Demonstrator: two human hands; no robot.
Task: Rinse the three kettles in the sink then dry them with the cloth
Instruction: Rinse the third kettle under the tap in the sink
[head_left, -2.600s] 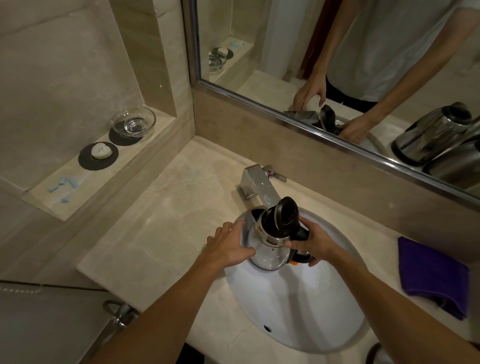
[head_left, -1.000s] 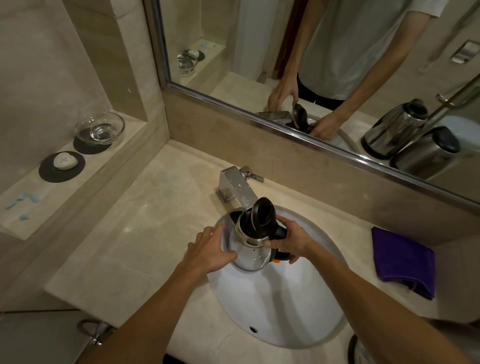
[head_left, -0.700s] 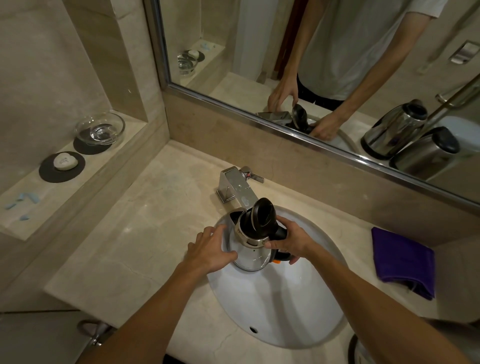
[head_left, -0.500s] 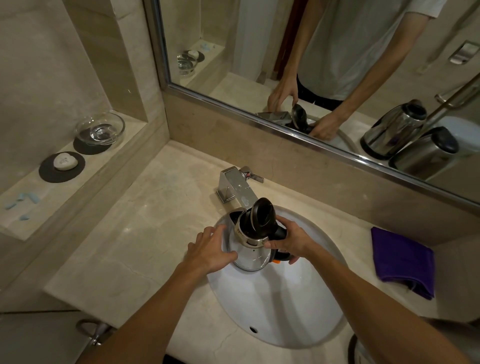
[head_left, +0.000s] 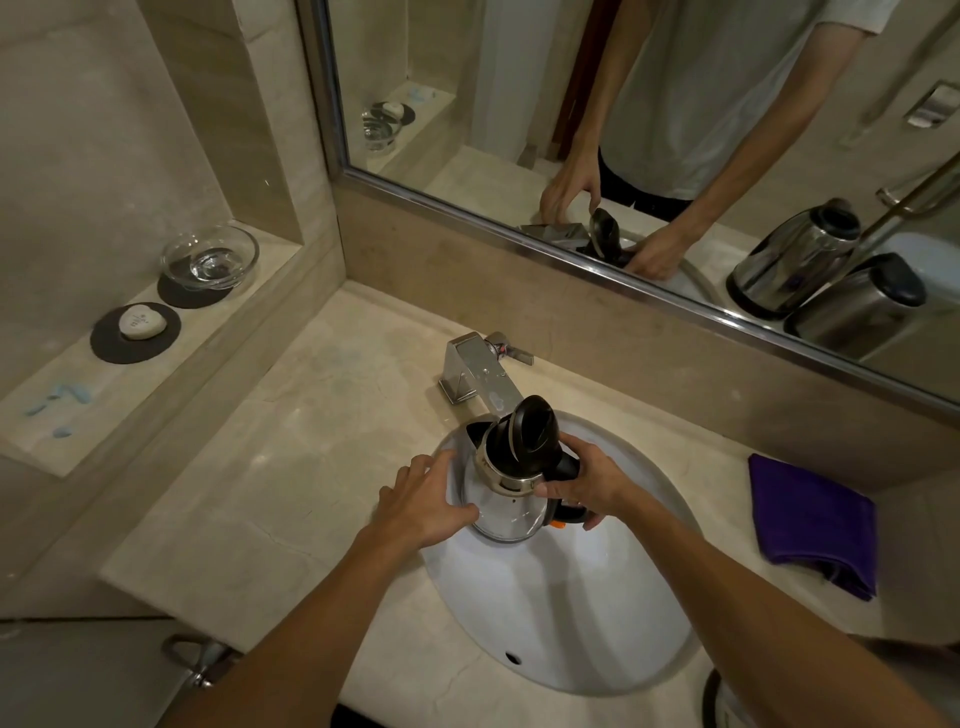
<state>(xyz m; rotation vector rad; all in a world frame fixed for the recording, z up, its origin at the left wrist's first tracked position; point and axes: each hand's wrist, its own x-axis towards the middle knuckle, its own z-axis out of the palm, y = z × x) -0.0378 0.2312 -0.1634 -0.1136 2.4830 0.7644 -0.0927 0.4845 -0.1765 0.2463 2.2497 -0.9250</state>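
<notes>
The right hand is curled tightly around the black handle of a polished steel kettle. The left hand lies against the kettle's side, fingers nearly straight, gripping nothing. The kettle is held over the back of the white oval sink, its black hinged lid raised and its spout close to the square chrome tap. A folded purple cloth lies on the beige stone counter, right of the basin. Two further steel kettles appear in the mirror.
</notes>
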